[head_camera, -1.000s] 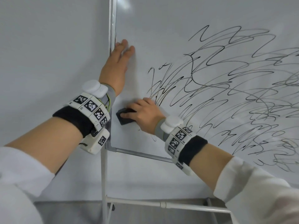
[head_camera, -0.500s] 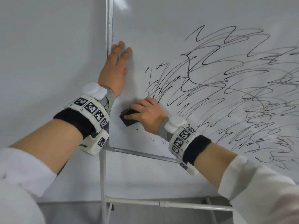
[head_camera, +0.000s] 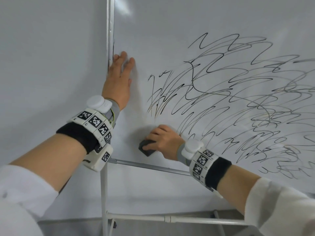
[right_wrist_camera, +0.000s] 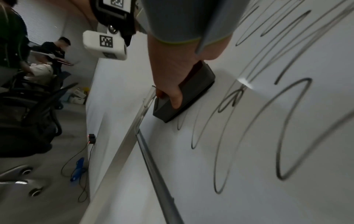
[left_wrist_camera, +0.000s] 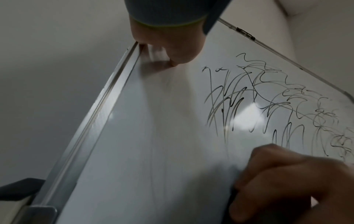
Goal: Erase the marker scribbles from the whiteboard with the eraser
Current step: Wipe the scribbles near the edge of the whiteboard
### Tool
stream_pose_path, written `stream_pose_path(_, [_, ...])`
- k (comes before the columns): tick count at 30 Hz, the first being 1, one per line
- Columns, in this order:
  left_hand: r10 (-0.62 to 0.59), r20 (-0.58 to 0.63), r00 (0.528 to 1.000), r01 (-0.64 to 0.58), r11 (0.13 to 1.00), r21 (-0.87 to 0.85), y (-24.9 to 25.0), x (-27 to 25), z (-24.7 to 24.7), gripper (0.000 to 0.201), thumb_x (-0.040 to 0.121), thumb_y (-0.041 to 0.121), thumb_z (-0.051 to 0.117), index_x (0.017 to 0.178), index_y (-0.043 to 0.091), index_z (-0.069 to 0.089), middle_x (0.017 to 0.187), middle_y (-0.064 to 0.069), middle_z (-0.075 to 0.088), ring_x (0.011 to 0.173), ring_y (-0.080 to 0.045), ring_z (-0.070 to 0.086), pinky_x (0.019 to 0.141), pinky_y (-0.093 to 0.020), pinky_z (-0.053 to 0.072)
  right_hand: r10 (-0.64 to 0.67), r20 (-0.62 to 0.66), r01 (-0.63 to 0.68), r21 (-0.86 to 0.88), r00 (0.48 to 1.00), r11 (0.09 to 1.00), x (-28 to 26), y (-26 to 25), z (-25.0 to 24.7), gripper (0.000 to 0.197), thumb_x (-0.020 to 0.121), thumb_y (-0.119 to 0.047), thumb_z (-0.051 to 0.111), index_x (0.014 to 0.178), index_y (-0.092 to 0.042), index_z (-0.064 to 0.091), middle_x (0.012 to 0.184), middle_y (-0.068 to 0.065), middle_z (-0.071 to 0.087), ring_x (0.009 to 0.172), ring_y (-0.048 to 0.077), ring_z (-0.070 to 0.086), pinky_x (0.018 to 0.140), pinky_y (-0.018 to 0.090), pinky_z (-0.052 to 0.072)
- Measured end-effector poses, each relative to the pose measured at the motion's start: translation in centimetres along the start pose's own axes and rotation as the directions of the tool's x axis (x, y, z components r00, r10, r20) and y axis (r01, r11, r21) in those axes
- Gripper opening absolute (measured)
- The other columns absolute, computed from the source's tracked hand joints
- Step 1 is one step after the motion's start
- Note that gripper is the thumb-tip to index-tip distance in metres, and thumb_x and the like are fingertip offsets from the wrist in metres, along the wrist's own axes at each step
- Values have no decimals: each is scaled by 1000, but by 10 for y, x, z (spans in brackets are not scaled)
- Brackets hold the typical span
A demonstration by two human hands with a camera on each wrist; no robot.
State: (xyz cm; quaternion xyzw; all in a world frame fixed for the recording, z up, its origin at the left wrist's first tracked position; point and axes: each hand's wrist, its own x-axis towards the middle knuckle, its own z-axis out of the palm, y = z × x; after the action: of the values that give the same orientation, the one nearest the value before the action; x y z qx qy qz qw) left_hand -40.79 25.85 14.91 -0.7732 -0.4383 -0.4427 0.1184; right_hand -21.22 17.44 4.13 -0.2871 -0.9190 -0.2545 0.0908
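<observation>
Rubbing the scribbles [head_camera: 238, 99] off the whiteboard [head_camera: 170, 23].
The right hand [head_camera: 163, 142] squeezes the eraser [head_camera: 146, 148] to wipe; the left hand [head_camera: 117, 82] lies flat, fingers straight, keeping the board steady.

- Whiteboard [head_camera: 179, 23], white surface in a metal frame, carried on a tubular stand [head_camera: 104, 193].
- Black marker scribbles [head_camera: 238, 99] cover its right portion.
- Dark eraser [head_camera: 147, 148] set flat on the surface near the lower-left corner.
- Left hand [head_camera: 118, 79] flat against the surface beside the left frame edge.
</observation>
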Motion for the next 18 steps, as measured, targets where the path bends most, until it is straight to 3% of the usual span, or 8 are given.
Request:
stream_pose_path(2, [-6, -1, 1000, 6, 1000, 14, 1, -1, 1, 53, 93, -3, 40, 143, 6, 28, 152, -19, 16, 142, -36, 10, 117, -43, 14, 29, 0, -29, -27, 1000, 999, -3, 2, 0, 52, 60, -5, 76, 106, -30, 68, 107, 1, 65, 94, 27, 57, 86, 38, 37])
stream_pose_path(4, [-4, -10, 1000, 4, 1000, 22, 2, -1, 2, 52, 92, -4, 41, 142, 5, 29, 152, -20, 17, 141, -38, 11, 116, -44, 14, 122, -96, -127, -43, 988, 991, 10, 13, -16, 55, 62, -8, 78, 111, -31, 67, 110, 2, 65, 94, 28, 58, 84, 38, 39])
stream_pose_path(7, [-2, -32, 999, 4, 999, 46, 1, -1, 4, 53, 90, -5, 42, 141, 5, 31, 150, -20, 21, 140, -39, 14, 116, -41, 13, 306, -325, -322, 5, 895, 947, 40, 40, -59, 48, 69, -16, 78, 113, -29, 66, 110, 5, 65, 89, 30, 59, 79, 40, 42])
stream_pose_path(10, [-2, -54, 999, 5, 998, 56, 0, 0, 5, 60, 85, -13, 43, 141, 5, 33, 150, -20, 24, 140, -38, 17, 115, -38, 13, 394, -458, -426, 37, 797, 904, 50, 54, -72, 50, 67, -17, 79, 114, -27, 66, 109, 5, 65, 86, 31, 57, 77, 40, 40])
stream_pose_path(12, [-6, -44, 999, 9, 998, 68, -1, 0, 5, 65, 83, -16, 42, 142, 7, 30, 151, -19, 23, 140, -37, 16, 115, -36, 11, 380, -458, -413, 32, 804, 910, 46, 46, -60, 49, 67, -16, 79, 113, -26, 67, 108, 5, 65, 84, 29, 54, 76, 38, 38])
stream_pose_path(15, [-18, -27, 999, 20, 997, 76, 0, -1, 4, 66, 83, -16, 41, 143, 8, 29, 152, -17, 20, 141, -36, 14, 115, -35, 9, 315, -374, -350, -28, 872, 936, 40, 39, -52, 46, 68, -17, 79, 112, -25, 67, 106, 6, 66, 80, 30, 58, 73, 39, 43])
stream_pose_path(16, [-15, -33, 999, 17, 997, 75, 0, -1, 4, 65, 83, -16, 41, 142, 8, 30, 151, -18, 21, 141, -36, 14, 115, -36, 10, 328, -367, -361, -24, 871, 932, 43, 45, -61, 44, 70, -20, 75, 112, -26, 67, 106, 5, 66, 80, 30, 59, 72, 40, 44])
stream_pose_path(18, [-11, -41, 999, 14, 998, 64, 1, -1, 3, 61, 84, -13, 41, 141, 7, 32, 150, -18, 24, 140, -37, 16, 115, -37, 11, 399, -440, -443, 1, 805, 896, 56, 62, -86, 41, 74, -26, 62, 115, -28, 65, 106, 4, 65, 81, 31, 59, 72, 41, 44])
